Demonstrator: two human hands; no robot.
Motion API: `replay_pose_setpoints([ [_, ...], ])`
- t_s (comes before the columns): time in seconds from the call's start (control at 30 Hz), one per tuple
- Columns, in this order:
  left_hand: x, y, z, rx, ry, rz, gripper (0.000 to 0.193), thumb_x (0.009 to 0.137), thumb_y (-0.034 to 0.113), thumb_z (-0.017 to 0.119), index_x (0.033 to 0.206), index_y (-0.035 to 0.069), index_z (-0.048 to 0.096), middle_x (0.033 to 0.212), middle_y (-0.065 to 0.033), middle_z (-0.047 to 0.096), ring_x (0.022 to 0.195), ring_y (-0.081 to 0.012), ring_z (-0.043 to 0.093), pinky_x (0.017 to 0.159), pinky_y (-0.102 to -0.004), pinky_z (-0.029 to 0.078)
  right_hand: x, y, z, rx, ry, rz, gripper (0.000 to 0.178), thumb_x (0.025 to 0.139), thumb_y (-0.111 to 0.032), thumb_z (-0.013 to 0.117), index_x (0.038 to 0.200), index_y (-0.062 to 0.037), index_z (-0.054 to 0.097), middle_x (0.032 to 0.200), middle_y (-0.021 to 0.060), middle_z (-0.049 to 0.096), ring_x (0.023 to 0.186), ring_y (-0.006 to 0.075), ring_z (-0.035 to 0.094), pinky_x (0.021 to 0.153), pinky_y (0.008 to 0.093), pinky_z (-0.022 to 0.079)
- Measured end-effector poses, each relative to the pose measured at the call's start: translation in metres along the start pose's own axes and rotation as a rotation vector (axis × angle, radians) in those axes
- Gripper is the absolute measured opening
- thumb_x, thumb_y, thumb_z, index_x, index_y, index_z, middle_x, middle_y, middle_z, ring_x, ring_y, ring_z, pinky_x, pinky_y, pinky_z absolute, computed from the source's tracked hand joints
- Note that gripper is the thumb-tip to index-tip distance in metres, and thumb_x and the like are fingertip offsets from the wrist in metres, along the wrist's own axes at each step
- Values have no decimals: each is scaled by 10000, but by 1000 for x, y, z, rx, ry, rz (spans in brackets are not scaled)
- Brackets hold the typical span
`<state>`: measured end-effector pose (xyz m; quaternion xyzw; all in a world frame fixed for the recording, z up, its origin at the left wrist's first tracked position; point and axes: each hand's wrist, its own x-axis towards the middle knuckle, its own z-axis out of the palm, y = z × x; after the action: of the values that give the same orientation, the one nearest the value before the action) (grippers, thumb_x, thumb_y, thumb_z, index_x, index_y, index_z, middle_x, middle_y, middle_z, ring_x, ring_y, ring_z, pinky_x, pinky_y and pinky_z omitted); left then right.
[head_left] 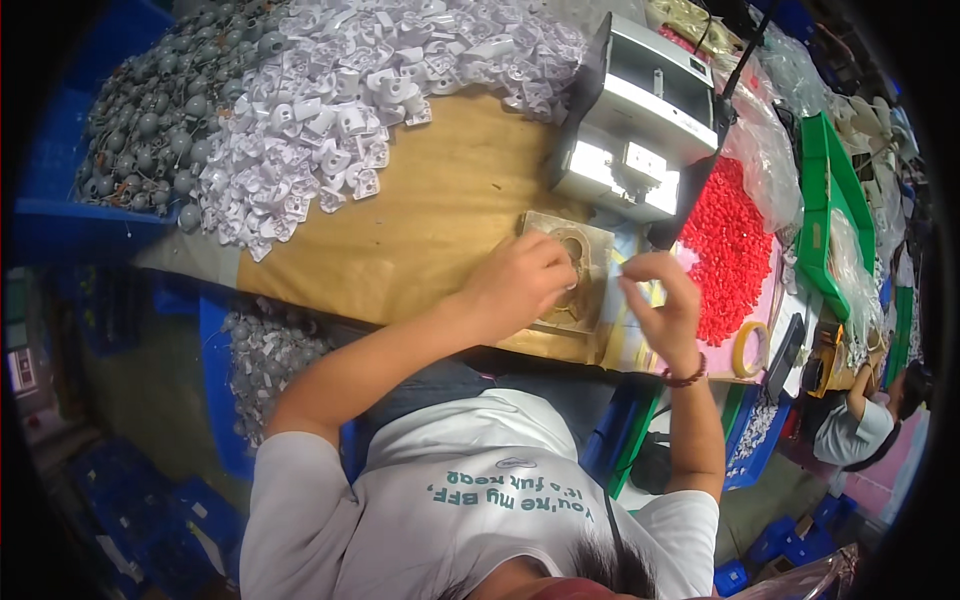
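Observation:
My left hand (515, 285) is closed, with its fingertips down at a square, tan block-like fixture (594, 268) that has a round recess. Whatever those fingers pinch, if anything, is too small or hidden to name. My right hand (662, 305) is raised just right of the fixture, its index finger bent toward the thumb. I cannot make out what sits between those fingertips. Behind the fixture stands a white and grey bench machine (650, 120) with a dark side. A pile of small red parts (728, 250) lies to the right of my right hand.
A large heap of white plastic parts (340, 110) covers the far left of the brown-covered table (430, 210). Grey round parts with wires (170, 120) fill a blue bin. At right are a yellow tape roll (750, 348), a green crate (818, 215) and another person (855, 432).

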<state>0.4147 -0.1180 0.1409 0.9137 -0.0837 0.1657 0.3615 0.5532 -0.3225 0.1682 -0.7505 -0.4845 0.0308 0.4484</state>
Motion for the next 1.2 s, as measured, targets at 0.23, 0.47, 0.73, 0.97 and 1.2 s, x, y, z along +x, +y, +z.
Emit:
replay_pose_setpoints([
  [0.23,-5,-5,0,-91,203,-193,370,783,172,771,1105,83,612,1241,-122,526,1157,-342,502,970,-426,447,15,-10,45,-226,-55,-314,216,722,16,770,896,-49,660,902,74,676,810,269,624,729,373,490],
  [0.47,-102,-56,-111,186,479,-351,288,827,106,734,1090,58,627,1175,-127,603,1105,-294,585,955,-392,468,9,-18,53,-343,-125,-349,250,744,-3,745,978,-47,670,981,92,655,930,309,604,800,410,489],
  [0.73,-230,-147,-269,759,858,-704,114,841,85,648,945,48,679,959,-138,658,927,-338,607,835,-413,469,2,-19,57,-412,-139,-239,280,754,15,727,1021,-54,675,1072,126,630,1033,369,578,887,456,491],
  [0.97,-147,-174,-293,812,723,-474,123,837,79,649,950,83,698,1004,-105,647,971,-313,595,833,-418,486,0,-21,53,-299,-134,-100,359,778,42,709,1120,-42,639,1123,153,607,1047,354,581,885,424,489],
  [1.2,-102,-213,-331,1202,300,-640,125,852,168,661,945,149,742,1099,-53,613,1120,-286,523,867,-422,516,-10,-18,30,-240,-66,-20,407,824,61,674,1215,2,578,1180,197,587,1072,372,587,922,420,480],
])
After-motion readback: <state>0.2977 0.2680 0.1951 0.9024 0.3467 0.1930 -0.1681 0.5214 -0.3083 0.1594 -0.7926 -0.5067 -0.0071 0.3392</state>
